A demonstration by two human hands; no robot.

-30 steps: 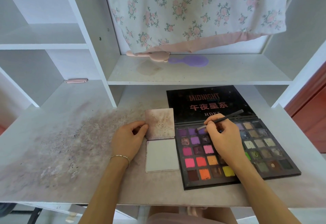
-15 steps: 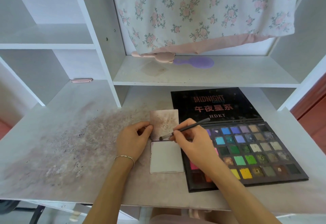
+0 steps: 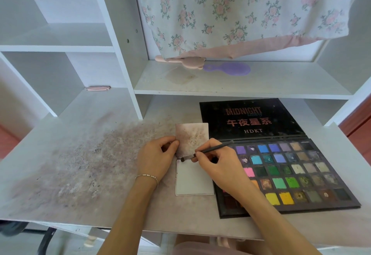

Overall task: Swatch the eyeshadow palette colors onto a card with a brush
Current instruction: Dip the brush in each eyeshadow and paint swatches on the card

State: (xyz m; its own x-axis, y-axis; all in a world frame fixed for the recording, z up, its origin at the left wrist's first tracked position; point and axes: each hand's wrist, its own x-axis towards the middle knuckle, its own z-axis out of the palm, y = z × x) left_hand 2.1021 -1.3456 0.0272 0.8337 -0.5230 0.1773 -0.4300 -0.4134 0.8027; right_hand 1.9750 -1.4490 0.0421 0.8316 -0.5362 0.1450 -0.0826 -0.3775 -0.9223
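Observation:
An open eyeshadow palette (image 3: 289,174) with several coloured pans and a black lid lies on the desk's right side. To its left lie two cards: a white card (image 3: 193,180) near me and a smudged brownish card (image 3: 192,137) behind it. My right hand (image 3: 218,164) pinches a thin dark brush (image 3: 206,151), its tip touching the white card's top left corner. My left hand (image 3: 156,159) holds the smudged card's left edge between thumb and fingers.
The desk surface (image 3: 80,166) is stained with powder on the left. A shelf above holds a pink bear-shaped brush (image 3: 184,62) and a purple hairbrush (image 3: 228,69); floral cloth (image 3: 230,11) hangs over it. A pink clip (image 3: 97,88) lies at the back left.
My right hand moved the brush left from the palette's purple pans to the cards, then lowered its tip onto the white card's top corner. My left hand stayed put.

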